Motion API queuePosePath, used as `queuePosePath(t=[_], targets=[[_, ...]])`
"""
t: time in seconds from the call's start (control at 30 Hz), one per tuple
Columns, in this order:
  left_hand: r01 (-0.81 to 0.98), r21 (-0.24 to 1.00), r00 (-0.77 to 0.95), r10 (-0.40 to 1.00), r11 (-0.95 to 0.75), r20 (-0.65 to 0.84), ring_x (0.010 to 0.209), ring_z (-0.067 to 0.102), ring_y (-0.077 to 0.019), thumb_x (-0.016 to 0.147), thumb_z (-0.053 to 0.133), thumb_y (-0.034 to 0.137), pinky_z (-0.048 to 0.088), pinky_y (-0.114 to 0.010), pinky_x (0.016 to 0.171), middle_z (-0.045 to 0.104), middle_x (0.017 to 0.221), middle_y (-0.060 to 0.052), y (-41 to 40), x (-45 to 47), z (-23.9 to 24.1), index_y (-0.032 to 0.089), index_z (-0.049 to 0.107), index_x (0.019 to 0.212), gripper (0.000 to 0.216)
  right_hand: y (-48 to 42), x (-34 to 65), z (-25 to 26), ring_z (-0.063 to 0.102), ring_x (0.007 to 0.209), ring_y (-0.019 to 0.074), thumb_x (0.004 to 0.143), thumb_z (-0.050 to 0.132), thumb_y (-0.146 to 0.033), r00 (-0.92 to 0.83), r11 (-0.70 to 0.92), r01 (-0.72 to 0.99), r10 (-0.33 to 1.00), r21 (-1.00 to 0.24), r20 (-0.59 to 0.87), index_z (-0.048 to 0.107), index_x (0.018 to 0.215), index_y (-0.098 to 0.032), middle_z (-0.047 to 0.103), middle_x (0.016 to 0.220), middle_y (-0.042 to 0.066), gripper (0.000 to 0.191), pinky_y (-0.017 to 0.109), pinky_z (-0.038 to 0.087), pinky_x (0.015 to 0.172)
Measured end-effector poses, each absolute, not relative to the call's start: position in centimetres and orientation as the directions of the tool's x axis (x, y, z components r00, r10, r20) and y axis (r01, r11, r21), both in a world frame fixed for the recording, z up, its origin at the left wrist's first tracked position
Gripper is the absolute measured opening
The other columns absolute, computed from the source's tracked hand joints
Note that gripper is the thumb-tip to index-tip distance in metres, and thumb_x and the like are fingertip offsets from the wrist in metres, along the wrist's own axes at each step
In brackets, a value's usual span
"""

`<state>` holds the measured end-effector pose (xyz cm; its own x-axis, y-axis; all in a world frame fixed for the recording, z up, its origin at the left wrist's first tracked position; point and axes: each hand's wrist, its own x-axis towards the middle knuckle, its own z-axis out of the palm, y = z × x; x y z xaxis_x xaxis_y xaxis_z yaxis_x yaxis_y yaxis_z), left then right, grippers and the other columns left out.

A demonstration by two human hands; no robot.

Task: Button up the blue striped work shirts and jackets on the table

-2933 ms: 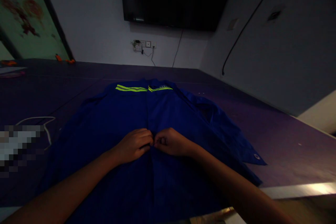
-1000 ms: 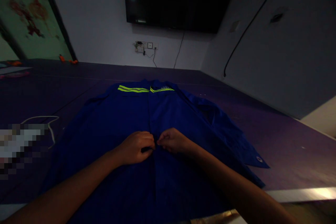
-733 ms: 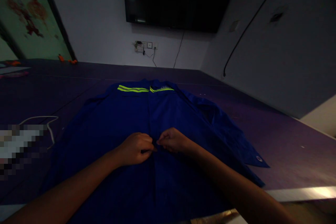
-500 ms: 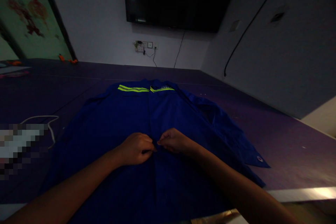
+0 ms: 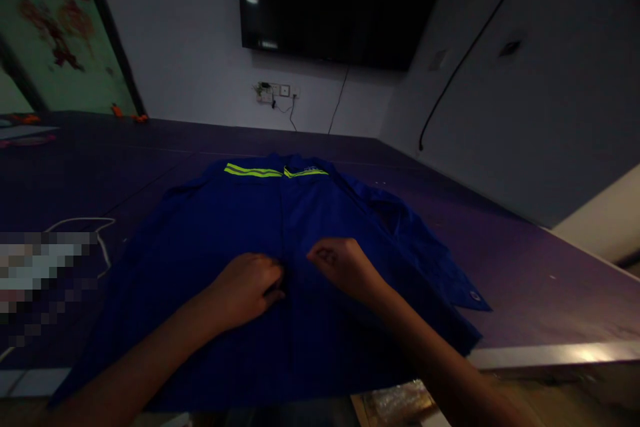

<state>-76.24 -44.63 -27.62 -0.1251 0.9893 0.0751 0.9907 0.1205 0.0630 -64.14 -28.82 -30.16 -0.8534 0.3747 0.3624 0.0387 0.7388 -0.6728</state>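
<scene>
A blue work jacket [image 5: 225, 227] lies spread front up, with yellow-green reflective strips across its chest and its collar at the far end. My left hand [image 5: 253, 287] rests on the jacket's front beside the centre placket, fingers curled at the fabric edge; its fingertips are partly hidden. On the other side of the placket, my right hand [image 5: 343, 263] is held just over the cloth with its fingers curled closed and nothing visible in them. The sleeve on the right ends in a cuff with a round button [image 5: 475, 295].
The jacket lies on a purple surface [image 5: 510, 273] with a pale front edge [image 5: 560, 355]. A white cable [image 5: 103, 240] runs by a blurred-out item at left. Behind are a wall-mounted television [image 5: 340, 7] and wall sockets [image 5: 275, 90]. Clear plastic wrapping [image 5: 403, 401] shows below the edge.
My hands have moved apart at the placket: the right has lifted slightly and the left has shifted a little left. The view has shifted slightly.
</scene>
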Motion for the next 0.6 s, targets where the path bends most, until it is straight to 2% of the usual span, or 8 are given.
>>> queuePosePath(t=[0.07, 0.2, 0.3, 0.4, 0.5, 0.6], targets=[[0.981, 0.097, -0.176, 0.981, 0.168, 0.082, 0.073, 0.053, -0.0155, 0.075, 0.055, 0.026, 0.038, -0.027, 0.065, 0.058, 0.075, -0.002, -46.1, -74.6, -27.8, 0.018, 0.060, 0.072, 0.011, -30.5, -61.8, -30.2, 0.056, 0.059, 0.0106, 0.077, 0.055, -0.027, -0.860, 0.763, 0.025, 0.346, -0.645, 0.376, 0.065, 0.076, -0.017, 0.064, 0.067, 0.001, 0.014, 0.020, 0.038, 0.055], [0.948, 0.257, -0.228, 0.964, 0.188, 0.139, 0.081, 0.052, -0.0148, 0.078, 0.051, 0.025, 0.040, -0.025, 0.068, 0.058, 0.082, -0.002, -48.4, -71.7, -28.9, 0.021, 0.063, 0.082, 0.014, -34.1, -58.0, -31.8, 0.058, 0.071, 0.0139, 0.070, 0.066, -0.035, -0.882, 0.849, -0.033, 0.223, -0.527, 0.415, 0.065, 0.083, -0.022, 0.065, 0.080, 0.002, 0.019, 0.023, 0.040, 0.063], [0.917, 0.349, -0.264, 0.950, 0.194, 0.165, 0.081, 0.053, -0.0140, 0.078, 0.050, 0.023, 0.042, -0.024, 0.070, 0.058, 0.082, -0.001, -48.9, -70.5, -29.7, 0.023, 0.064, 0.087, 0.016, -35.8, -57.0, -33.1, 0.056, 0.079, 0.0169, 0.067, 0.068, -0.035, -0.878, 0.908, -0.027, 0.178, -0.418, 0.444, 0.065, 0.085, -0.023, 0.064, 0.086, 0.003, 0.021, 0.027, 0.039, 0.070], [0.883, 0.421, -0.306, 0.935, 0.209, 0.179, 0.081, 0.054, -0.0127, 0.077, 0.049, 0.017, 0.044, -0.024, 0.072, 0.059, 0.084, 0.000, -48.9, -69.9, -30.2, 0.025, 0.062, 0.095, 0.023, -36.4, -57.1, -34.1, 0.055, 0.079, 0.0173, 0.070, 0.067, -0.029, -0.861, 0.935, 0.010, 0.189, -0.355, 0.473, 0.064, 0.086, -0.023, 0.064, 0.085, 0.003, 0.017, 0.029, 0.039, 0.071], [0.856, 0.471, -0.352, 0.907, 0.212, 0.230, 0.085, 0.055, -0.0127, 0.073, 0.049, 0.012, 0.045, -0.025, 0.077, 0.060, 0.091, 0.000, -48.9, -69.7, -30.8, 0.027, 0.060, 0.099, 0.032, -36.4, -57.3, -34.9, 0.055, 0.073, 0.0148, 0.074, 0.061, -0.019, -0.817, 0.937, 0.020, 0.216, -0.349, 0.534, 0.064, 0.082, -0.023, 0.063, 0.079, 0.002, 0.009, 0.027, 0.039, 0.068], [0.827, 0.503, -0.428, 0.860, 0.250, 0.278, 0.088, 0.056, -0.0140, 0.071, 0.051, 0.011, 0.045, -0.027, 0.080, 0.060, 0.093, 0.000, -49.0, -69.7, -31.3, 0.024, 0.061, 0.091, 0.026, -36.3, -57.2, -35.4, 0.055, 0.071, 0.0134, 0.079, 0.054, -0.017, -0.767, 0.910, 0.003, 0.268, -0.414, 0.583, 0.064, 0.080, -0.022, 0.063, 0.077, 0.003, 0.011, 0.026, 0.039, 0.068]])
